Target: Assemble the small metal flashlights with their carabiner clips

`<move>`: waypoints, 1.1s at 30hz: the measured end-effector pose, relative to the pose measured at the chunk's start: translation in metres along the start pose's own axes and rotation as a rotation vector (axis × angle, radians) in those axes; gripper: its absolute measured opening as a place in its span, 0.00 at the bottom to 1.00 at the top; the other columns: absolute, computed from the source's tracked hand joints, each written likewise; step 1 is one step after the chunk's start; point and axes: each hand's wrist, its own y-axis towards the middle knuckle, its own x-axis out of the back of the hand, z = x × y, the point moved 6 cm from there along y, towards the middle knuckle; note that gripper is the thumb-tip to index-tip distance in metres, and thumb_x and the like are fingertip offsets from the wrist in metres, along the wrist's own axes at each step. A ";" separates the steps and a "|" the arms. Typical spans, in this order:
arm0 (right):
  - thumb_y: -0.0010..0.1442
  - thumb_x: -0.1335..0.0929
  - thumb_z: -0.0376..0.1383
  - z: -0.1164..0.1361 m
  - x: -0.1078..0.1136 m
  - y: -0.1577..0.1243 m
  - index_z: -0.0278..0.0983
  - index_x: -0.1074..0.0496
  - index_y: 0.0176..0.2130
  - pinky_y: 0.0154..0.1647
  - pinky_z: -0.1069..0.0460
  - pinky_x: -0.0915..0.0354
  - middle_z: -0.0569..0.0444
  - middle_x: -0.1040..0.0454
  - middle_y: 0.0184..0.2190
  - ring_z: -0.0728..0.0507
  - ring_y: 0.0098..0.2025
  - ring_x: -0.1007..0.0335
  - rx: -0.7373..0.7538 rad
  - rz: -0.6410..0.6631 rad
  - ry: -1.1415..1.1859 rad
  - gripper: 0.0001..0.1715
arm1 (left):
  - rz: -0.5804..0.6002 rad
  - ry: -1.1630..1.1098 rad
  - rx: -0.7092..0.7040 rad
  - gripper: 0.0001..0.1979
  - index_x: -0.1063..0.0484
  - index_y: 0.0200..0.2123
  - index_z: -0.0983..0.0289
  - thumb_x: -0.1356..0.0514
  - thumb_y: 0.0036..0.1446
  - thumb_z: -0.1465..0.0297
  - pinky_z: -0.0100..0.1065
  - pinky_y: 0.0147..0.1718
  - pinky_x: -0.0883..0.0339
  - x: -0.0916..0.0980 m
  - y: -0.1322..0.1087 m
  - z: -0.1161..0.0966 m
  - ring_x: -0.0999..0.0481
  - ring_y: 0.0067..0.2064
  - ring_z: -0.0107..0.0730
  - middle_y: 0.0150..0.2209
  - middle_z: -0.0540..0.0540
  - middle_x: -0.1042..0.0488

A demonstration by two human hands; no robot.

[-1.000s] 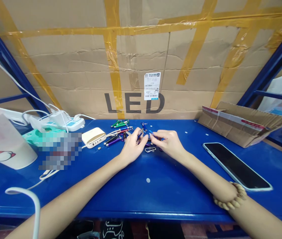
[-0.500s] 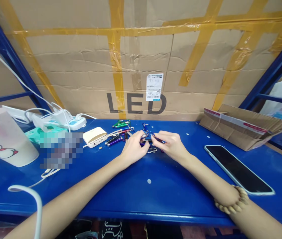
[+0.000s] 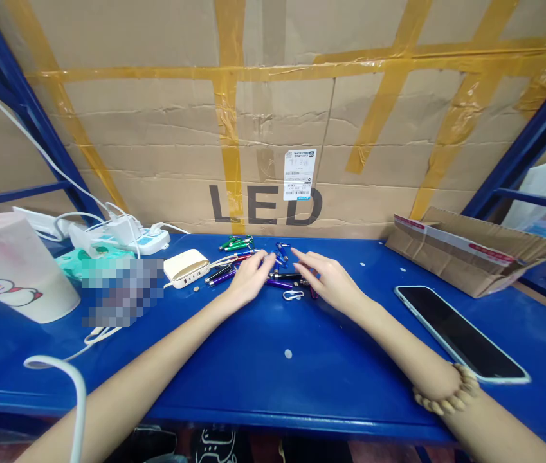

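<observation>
A scattered pile of small pen-shaped metal keychain lights lies at the back of the blue shelf top (image 3: 234, 370). Green ones (image 3: 236, 243) sit farthest back, purple ones (image 3: 220, 275) to the left, and a dark one (image 3: 286, 275) between my hands. My left hand (image 3: 251, 280) rests open at the pile's left side, fingertips near small blue clips (image 3: 280, 254). My right hand (image 3: 325, 280) lies open to the right, holding nothing, with a wooden bead bracelet (image 3: 439, 392) on its wrist. A silver carabiner (image 3: 292, 294) lies just in front of the gap between my hands.
A cream power bank (image 3: 186, 268) and a white power strip (image 3: 140, 242) with cables stand to the left, beside a large cup (image 3: 12, 269). A black phone (image 3: 460, 334) lies right, below a flattened cardboard box (image 3: 470, 259). A cardboard wall stands behind.
My hands have drawn apart and opened, and their fingers no longer pinch together over the pile. A purple pen-shaped piece now shows between them.
</observation>
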 end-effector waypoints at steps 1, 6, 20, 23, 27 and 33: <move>0.64 0.43 0.38 -0.002 0.002 0.000 0.36 0.35 0.54 0.37 0.51 0.34 0.48 0.26 0.39 0.44 0.40 0.29 -0.024 -0.010 -0.037 0.22 | -0.047 0.011 0.028 0.18 0.42 0.24 0.62 0.58 0.59 0.57 0.31 0.32 0.43 0.008 0.004 0.005 0.34 0.29 0.30 0.24 0.49 0.35; 0.62 0.43 0.38 -0.005 0.014 0.000 0.40 0.32 0.51 0.28 0.54 0.37 0.53 0.24 0.37 0.48 0.31 0.29 -0.128 -0.068 -0.161 0.21 | -0.217 0.329 0.036 0.14 0.36 0.33 0.61 0.56 0.60 0.60 0.37 0.40 0.43 0.044 0.023 0.030 0.32 0.41 0.38 0.35 0.54 0.28; 0.57 0.39 0.37 -0.022 0.024 0.002 0.42 0.26 0.41 0.24 0.55 0.44 0.58 0.22 0.34 0.48 0.29 0.28 -0.312 -0.030 -0.222 0.15 | 0.034 0.653 -0.133 0.19 0.34 0.50 0.58 0.50 0.55 0.70 0.45 0.48 0.45 0.050 0.031 0.041 0.38 0.51 0.44 0.49 0.58 0.33; 0.57 0.40 0.37 -0.021 0.024 0.002 0.41 0.26 0.39 0.24 0.55 0.45 0.57 0.22 0.34 0.48 0.29 0.29 -0.278 -0.045 -0.217 0.15 | 0.269 0.617 -0.296 0.24 0.34 0.49 0.54 0.50 0.50 0.77 0.44 0.50 0.46 0.030 0.022 0.030 0.39 0.53 0.41 0.52 0.53 0.34; 0.57 0.40 0.37 -0.019 0.021 0.002 0.41 0.25 0.39 0.22 0.55 0.46 0.56 0.22 0.34 0.48 0.28 0.29 -0.240 -0.044 -0.219 0.16 | 0.308 0.607 -0.345 0.18 0.30 0.44 0.56 0.49 0.50 0.75 0.44 0.49 0.44 0.017 0.016 0.027 0.35 0.51 0.42 0.46 0.54 0.29; 0.58 0.40 0.37 -0.019 0.017 0.002 0.41 0.26 0.39 0.24 0.55 0.45 0.56 0.22 0.36 0.48 0.29 0.28 -0.273 0.000 -0.219 0.15 | 0.210 0.482 -0.278 0.09 0.27 0.35 0.60 0.45 0.52 0.66 0.37 0.42 0.39 0.024 0.022 0.023 0.27 0.41 0.39 0.38 0.55 0.24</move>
